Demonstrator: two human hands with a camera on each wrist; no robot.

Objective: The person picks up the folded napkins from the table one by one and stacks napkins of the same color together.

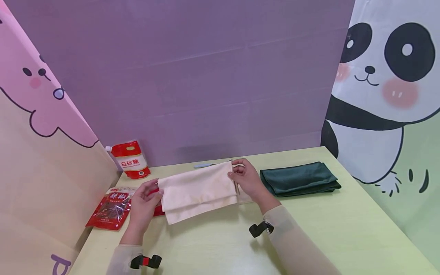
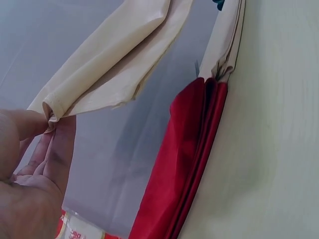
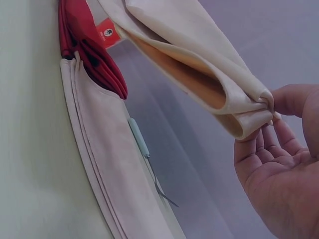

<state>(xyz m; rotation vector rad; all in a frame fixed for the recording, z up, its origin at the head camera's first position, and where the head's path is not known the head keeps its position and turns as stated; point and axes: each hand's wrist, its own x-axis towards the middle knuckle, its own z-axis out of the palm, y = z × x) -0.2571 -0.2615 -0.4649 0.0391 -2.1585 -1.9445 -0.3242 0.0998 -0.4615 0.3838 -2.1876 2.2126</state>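
Note:
A folded cream cloth [image 1: 199, 187] is stretched between both hands, lifted above the table and sloping a little down to the left. My left hand [image 1: 146, 200] pinches its left upper corner between thumb and fingers. At the opposite corner, the thumb and fingers of my right hand [image 1: 249, 181] pinch the fabric. In the right wrist view the cloth's layers hang in open loops below that pinch. Beneath it, a folded red cloth [image 2: 174, 164] and a folded pale beige cloth [image 3: 102, 134] lie end to end on the table, mostly hidden in the head view.
A folded dark green cloth [image 1: 299, 178] lies to the right. Behind the cream cloth is a utensil with a light blue handle [image 1: 204, 165]. On the left are a white sugar bag [image 1: 134, 158] and a red dried-chili packet [image 1: 111, 208]. Panels [image 1: 192, 76] border the table [image 1: 206, 248].

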